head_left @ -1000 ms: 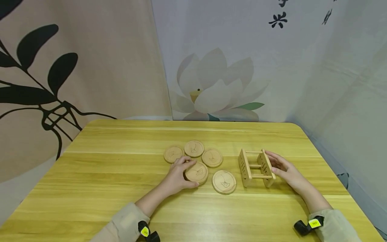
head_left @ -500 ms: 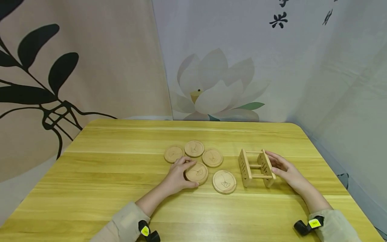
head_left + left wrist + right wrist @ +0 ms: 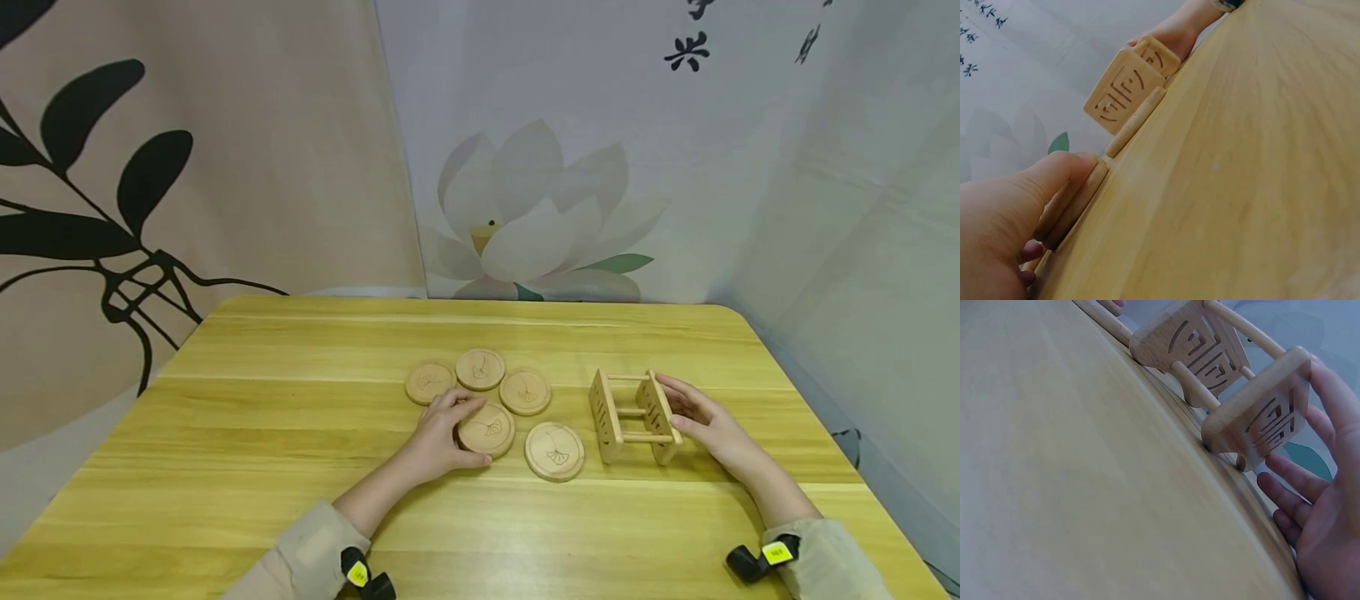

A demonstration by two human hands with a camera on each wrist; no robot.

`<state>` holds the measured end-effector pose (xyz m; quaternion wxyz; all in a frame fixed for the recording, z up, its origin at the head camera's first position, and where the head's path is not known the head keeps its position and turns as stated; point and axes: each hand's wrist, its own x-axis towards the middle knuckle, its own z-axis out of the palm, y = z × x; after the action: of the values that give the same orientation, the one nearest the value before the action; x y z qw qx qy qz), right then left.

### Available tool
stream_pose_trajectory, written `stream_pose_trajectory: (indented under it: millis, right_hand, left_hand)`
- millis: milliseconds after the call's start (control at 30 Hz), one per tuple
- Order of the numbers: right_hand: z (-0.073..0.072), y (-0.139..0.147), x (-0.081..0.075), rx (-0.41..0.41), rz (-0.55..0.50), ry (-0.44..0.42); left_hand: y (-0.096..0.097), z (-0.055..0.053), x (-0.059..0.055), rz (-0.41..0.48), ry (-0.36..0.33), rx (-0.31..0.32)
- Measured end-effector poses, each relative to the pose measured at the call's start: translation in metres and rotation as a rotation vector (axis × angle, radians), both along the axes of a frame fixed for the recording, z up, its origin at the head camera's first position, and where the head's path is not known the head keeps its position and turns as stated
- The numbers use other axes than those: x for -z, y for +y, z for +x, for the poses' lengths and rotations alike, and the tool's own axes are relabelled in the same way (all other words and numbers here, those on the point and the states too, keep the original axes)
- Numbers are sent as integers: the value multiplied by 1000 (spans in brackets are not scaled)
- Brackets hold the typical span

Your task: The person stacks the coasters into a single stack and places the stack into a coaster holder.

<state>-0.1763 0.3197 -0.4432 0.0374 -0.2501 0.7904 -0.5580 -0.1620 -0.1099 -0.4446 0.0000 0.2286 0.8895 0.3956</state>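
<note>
My left hand grips a round wooden coaster by its edges, thumb on the near side and fingers on the far side. Two stacked layers show between thumb and fingers in the left wrist view, apparently two coasters. To the right, a small wooden coaster rack stands on the table, its two slotted end panels joined by round bars. My right hand holds the rack's right end panel, thumb at the near edge and index finger at the far edge. The other fingers are loosely bent beside the panel.
Three more coasters, a left one, a far one and a right one, lie behind the held one. Another coaster lies between it and the rack. The wooden table ends at a printed cloth backdrop.
</note>
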Motion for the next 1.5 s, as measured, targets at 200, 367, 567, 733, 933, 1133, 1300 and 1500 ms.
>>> stream_pose_trajectory:
  millis: [200, 367, 567, 733, 933, 1133, 1300, 1500]
  right_hand:
    - [1, 0, 1, 9, -2, -1]
    - [1, 0, 1, 11, 4, -1]
    - [1, 1, 2, 6, 8, -1]
    - [1, 1, 3, 1, 4, 2]
    - [1, 0, 3, 1, 4, 8]
    - [1, 1, 2, 8, 12, -2]
    - [0, 0, 2, 6, 7, 2]
    - [0, 0, 2, 4, 3, 3]
  left_hand:
    - [-1, 0, 0, 56, -24, -30]
    - [-3, -1, -3, 118, -24, -65]
    - [-11, -5, -3, 162, -26, -124]
    - [-18, -9, -5, 213, 29, -127]
    - [-28, -15, -4, 222, 74, -149]
    - [-36, -19, -5, 186, 40, -210]
    - [-41, -23, -6, 175, 45, -219]
    - [-48, -27, -7, 149, 50, -244]
